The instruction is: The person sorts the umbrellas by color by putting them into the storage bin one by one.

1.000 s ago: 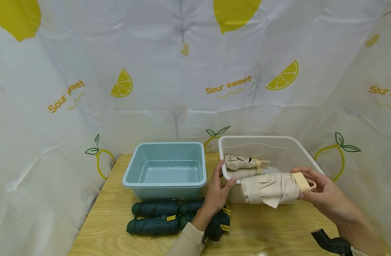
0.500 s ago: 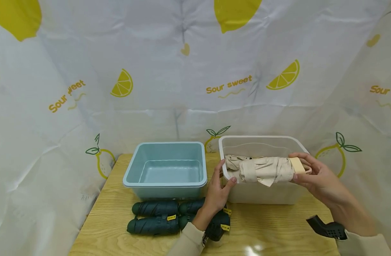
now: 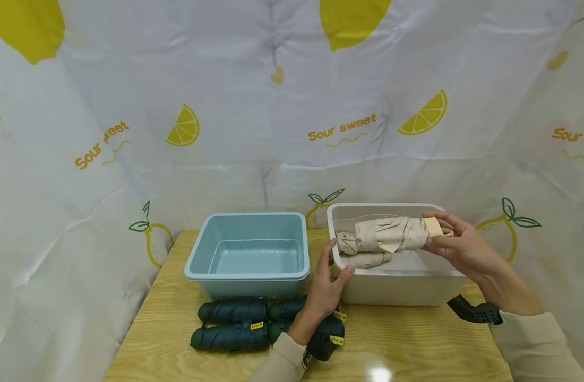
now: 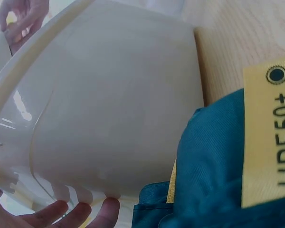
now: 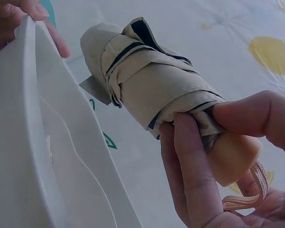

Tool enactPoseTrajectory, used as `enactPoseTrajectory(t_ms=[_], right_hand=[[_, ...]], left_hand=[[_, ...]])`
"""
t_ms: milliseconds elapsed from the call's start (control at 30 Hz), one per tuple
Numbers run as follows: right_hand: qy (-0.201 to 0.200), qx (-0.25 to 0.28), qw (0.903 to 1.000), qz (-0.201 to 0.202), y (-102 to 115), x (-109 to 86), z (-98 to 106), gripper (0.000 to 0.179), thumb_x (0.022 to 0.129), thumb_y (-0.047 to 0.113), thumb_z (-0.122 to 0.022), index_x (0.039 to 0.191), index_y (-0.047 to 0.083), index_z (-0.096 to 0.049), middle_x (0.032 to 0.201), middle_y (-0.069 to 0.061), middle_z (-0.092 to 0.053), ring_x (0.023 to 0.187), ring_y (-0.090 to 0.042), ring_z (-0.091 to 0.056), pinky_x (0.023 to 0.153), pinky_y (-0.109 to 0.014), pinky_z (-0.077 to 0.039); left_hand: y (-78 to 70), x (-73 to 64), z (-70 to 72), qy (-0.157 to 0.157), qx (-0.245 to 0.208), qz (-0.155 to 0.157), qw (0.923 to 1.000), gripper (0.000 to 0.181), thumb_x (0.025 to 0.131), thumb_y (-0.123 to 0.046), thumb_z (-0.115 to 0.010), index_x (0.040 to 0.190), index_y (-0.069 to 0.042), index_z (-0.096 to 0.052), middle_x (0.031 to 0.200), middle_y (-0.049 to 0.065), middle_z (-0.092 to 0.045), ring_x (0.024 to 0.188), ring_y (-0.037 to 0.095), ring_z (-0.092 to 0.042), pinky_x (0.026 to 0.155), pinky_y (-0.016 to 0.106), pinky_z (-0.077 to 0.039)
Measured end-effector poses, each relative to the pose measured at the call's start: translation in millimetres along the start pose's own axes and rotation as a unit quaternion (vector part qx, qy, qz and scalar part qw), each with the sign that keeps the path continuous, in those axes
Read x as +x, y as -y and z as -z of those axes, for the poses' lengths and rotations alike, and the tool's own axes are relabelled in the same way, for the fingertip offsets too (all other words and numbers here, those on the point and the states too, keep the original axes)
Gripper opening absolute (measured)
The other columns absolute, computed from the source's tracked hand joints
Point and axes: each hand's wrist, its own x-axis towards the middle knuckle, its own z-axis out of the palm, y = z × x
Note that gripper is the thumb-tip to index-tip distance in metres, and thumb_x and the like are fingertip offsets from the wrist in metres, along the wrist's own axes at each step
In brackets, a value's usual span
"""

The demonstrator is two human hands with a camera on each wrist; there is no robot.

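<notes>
A folded beige umbrella (image 3: 392,234) with a pale yellow handle and a wrist loop is held over the white bin (image 3: 392,289). My right hand (image 3: 464,246) grips it at the handle end, thumb and fingers around it, as the right wrist view shows close up. My left hand (image 3: 324,286) holds the bin's left front corner, thumb over the rim and fingers on the outer side wall. Inside the bin lie more beige umbrellas; one umbrella (image 3: 368,260) shows near the front, another is partly covered by the held one.
Left of the white bin stands a light blue bin (image 3: 254,288) with nothing in it. Several dark green folded umbrellas (image 3: 231,337) with yellow tags lie in front, partly under my left forearm. A lemon-print sheet (image 3: 254,132) hangs behind the wooden table (image 3: 148,334).
My right hand has lifted the beige umbrella from in front of the white bin, up and away from me, to over its inside. The left hand has stayed at the corner.
</notes>
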Motion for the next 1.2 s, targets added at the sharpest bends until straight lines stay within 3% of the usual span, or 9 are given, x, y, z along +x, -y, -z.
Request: enactPoseTrajectory(t_ms=[267, 667, 900, 1200], right_hand=[[-0.044, -0.014, 0.9978, -0.049, 6, 24.2, 0, 0.047, 0.097, -0.016, -0.050, 0.134, 0.012, -0.052, 0.122, -0.002, -0.057, 0.103, -0.015, -0.068, 0.088, -0.029, -0.058], [-0.081, -0.074, 0.9864, -0.122, 3, 60.0, -4, 0.046, 0.095, -0.011, -0.059, 0.132, 0.014, -0.046, 0.119, -0.004, -0.052, 0.099, -0.012, -0.067, 0.087, -0.026, -0.058], [-0.102, -0.116, 0.9770, -0.147, -3, 79.6, -9, 0.045, 0.094, -0.007, -0.064, 0.130, 0.014, -0.046, 0.117, -0.005, -0.052, 0.094, -0.010, -0.067, 0.083, -0.025, -0.058], [-0.100, -0.161, 0.9694, -0.156, -14, 99.0, -13, 0.049, 0.093, -0.008, -0.063, 0.134, 0.008, -0.044, 0.109, -0.004, -0.056, 0.088, -0.008, -0.066, 0.080, -0.024, -0.058]], left_hand=[[0.3, 0.4, -0.2, 0.001, -0.007, 0.004, 1.0000, 0.070, 0.103, -0.044, -0.058, 0.162, -0.034, -0.023, 0.162, 0.002, -0.037, 0.137, 0.030, -0.049, 0.091, 0.042, -0.053], [0.7, 0.1, -0.8, 0.000, -0.010, 0.010, 0.9999, 0.070, 0.103, -0.044, -0.058, 0.162, -0.034, -0.023, 0.163, 0.002, -0.035, 0.139, 0.030, -0.048, 0.097, 0.054, -0.050], [-0.8, -0.2, -0.1, -0.001, -0.009, 0.010, 0.9999, 0.070, 0.103, -0.043, -0.057, 0.162, -0.034, -0.023, 0.164, 0.001, -0.035, 0.139, 0.030, -0.047, 0.099, 0.057, -0.048], [-1.9, -0.4, 0.3, 0.000, -0.007, 0.013, 0.9999, 0.070, 0.102, -0.044, -0.058, 0.162, -0.033, -0.023, 0.164, 0.002, -0.035, 0.140, 0.031, -0.047, 0.101, 0.056, -0.047]])
